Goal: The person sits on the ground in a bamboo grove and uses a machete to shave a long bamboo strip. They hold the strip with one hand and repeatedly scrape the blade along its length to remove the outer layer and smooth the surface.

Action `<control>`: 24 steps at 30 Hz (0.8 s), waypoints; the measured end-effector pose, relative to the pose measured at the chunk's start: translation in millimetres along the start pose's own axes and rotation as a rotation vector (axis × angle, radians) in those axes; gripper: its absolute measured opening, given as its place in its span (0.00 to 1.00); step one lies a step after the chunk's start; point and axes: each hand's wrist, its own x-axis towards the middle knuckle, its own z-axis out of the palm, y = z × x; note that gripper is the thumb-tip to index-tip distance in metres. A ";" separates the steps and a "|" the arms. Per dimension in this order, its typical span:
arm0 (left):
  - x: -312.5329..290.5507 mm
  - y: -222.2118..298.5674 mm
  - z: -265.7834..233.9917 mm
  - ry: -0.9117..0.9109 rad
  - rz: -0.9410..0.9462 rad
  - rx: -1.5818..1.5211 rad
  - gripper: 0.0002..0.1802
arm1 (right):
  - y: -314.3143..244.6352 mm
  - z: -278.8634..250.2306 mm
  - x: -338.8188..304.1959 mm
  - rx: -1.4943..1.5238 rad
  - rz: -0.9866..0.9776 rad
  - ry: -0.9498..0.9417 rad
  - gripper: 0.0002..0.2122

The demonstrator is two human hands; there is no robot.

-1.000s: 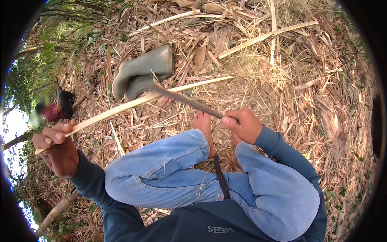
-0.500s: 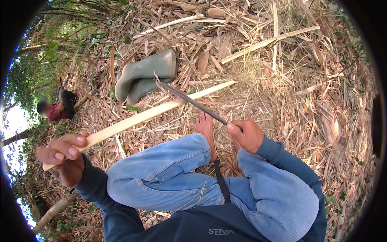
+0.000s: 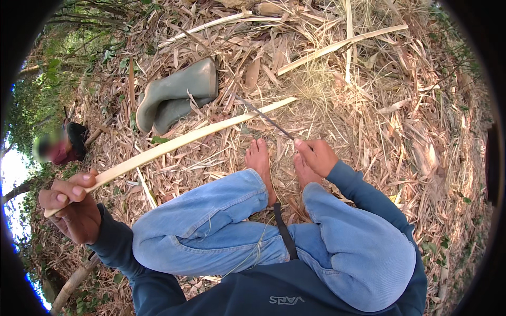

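Note:
A long, pale, flat strip of split wood, likely bamboo (image 3: pixel 174 146), slants from lower left toward the middle of the ground. My left hand (image 3: pixel 74 205) grips its near end, fingers wrapped round it beside my left knee. In my right hand (image 3: pixel 318 157) is the handle of a knife (image 3: pixel 269 120) with a long dark blade, held above my feet. The blade is seen nearly edge-on and crosses the strip near its far end; whether they touch I cannot tell. My fingers hide most of the knife's handle.
Green rubber boots (image 3: pixel 182 87) lie on their side beyond the strip. More pale strips (image 3: pixel 342 47) rest on ground littered with dry leaves and husks. My bare feet (image 3: pixel 258 158) are just below the blade. Another person (image 3: pixel 66 147) sits at far left; a log (image 3: pixel 74 284) lies lower left.
The knife has turned so that its blade looks thinner and more edge-on. The whole view has shifted slightly; my left hand still holds the strip.

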 end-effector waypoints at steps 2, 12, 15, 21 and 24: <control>-3.0 -1.4 -1.7 0.018 -0.002 -0.004 0.08 | -1.4 -0.7 -1.0 -0.057 -0.033 0.034 0.32; -9.3 -8.6 -12.5 0.040 -0.001 0.018 0.10 | 14.0 -6.0 11.4 -0.193 0.054 0.058 0.33; -6.1 -13.2 -12.7 0.061 -0.023 -0.024 0.10 | 33.4 0.4 14.1 -0.196 0.073 0.088 0.34; -8.0 -16.0 -16.2 0.094 -0.023 -0.040 0.11 | 79.8 -24.5 27.3 -0.277 0.265 0.126 0.36; -3.1 -20.1 -15.1 0.127 -0.011 -0.026 0.14 | 93.8 -19.9 29.0 -0.274 0.281 0.205 0.37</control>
